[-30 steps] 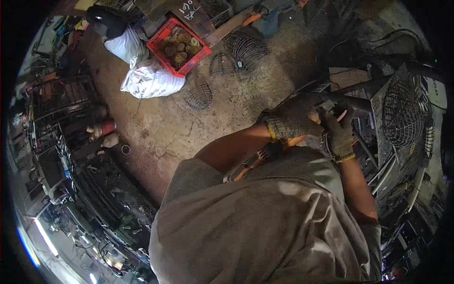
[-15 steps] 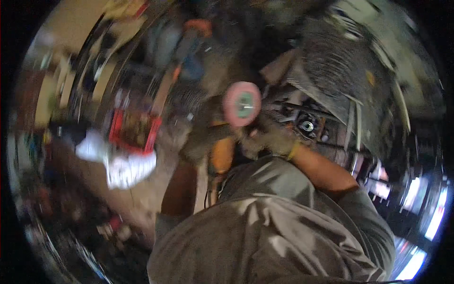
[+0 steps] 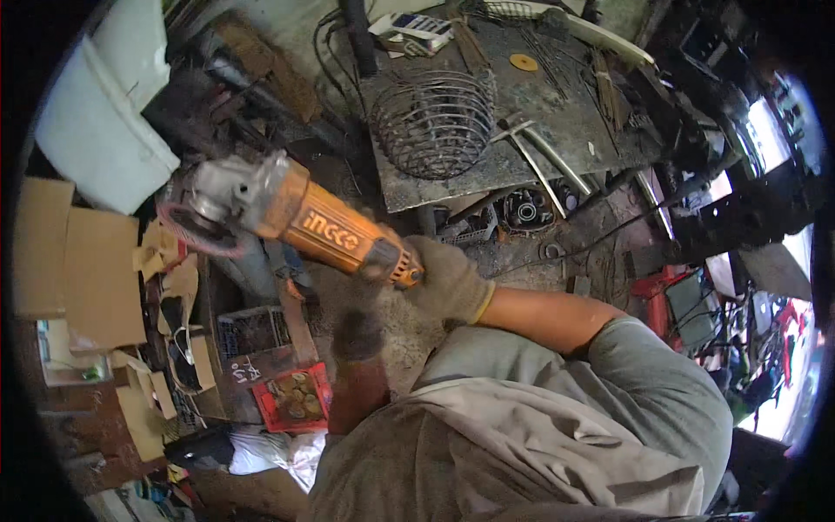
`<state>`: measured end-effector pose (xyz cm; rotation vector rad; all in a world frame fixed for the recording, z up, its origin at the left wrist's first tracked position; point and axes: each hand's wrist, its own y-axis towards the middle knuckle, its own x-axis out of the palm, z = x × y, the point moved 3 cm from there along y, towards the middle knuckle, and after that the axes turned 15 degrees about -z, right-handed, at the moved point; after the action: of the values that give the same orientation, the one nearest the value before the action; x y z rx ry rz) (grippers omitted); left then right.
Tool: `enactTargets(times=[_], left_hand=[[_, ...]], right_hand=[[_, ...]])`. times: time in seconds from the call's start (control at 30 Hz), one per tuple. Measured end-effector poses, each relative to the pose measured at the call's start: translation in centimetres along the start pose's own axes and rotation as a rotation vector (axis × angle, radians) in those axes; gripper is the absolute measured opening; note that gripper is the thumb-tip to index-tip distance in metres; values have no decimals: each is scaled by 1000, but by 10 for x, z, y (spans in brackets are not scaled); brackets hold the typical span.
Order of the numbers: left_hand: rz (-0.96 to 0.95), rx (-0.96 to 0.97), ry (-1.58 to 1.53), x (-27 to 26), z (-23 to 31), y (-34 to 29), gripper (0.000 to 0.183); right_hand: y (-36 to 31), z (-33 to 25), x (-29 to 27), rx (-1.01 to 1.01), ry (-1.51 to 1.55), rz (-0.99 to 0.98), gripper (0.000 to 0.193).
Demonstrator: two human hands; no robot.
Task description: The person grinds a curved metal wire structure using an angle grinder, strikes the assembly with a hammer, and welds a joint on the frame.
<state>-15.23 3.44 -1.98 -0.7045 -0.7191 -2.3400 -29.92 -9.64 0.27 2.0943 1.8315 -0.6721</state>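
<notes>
Head view: cluttered workshop; ahead of the right hand (image 3: 448, 280), a dark, grimy table (image 3: 565, 143) bears a round wire basket (image 3: 435, 126), a hammer (image 3: 539, 170) and a yellow disc (image 3: 524, 62); concrete floor (image 3: 409, 344) shows below that hand; cardboard (image 3: 104, 278) and white panels (image 3: 104, 130) stand well off to its left; a red crate (image 3: 265, 407) of round pieces sits left of the left forearm, a white sack (image 3: 278, 452) just beside it.

Right hand, gloved, is closed round the rear end of the orange angle grinder (image 3: 326, 228); the tool points away to its left, its pinkish grinding disc (image 3: 196, 230) at the far end; the table's near edge lies beyond the right hand, a gap of floor between; the grinder hangs in the air, apart from that edge.

Left hand (image 3: 358, 326), also gloved, is dark, blurred, partly hidden under the grinder body; can't tell whether it grips; the left forearm is in shadow; right-hand rim of the room glares white, things there hard to make out; sack cut off by the shirt (image 3: 522, 444).
</notes>
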Motion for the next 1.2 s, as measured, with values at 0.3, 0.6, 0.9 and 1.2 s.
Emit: enactTargets(times=[0.3, 0.6, 0.9, 1.2], left_hand=[[-211, -292, 606, 21, -100, 16, 71], [-332, -344, 675, 71, -165, 53, 93], [-347, -437, 656, 219, -188, 78, 92], [-842, -128, 1154, 256, -205, 91, 84]], right_hand=[[-48, 45, -96, -83, 473, -407, 74], [-99, 80, -145, -107, 413, -120, 73], [-124, 145, -168, -132, 402, -61, 93], [-112, 148, -239, -283, 625, 190, 99]])
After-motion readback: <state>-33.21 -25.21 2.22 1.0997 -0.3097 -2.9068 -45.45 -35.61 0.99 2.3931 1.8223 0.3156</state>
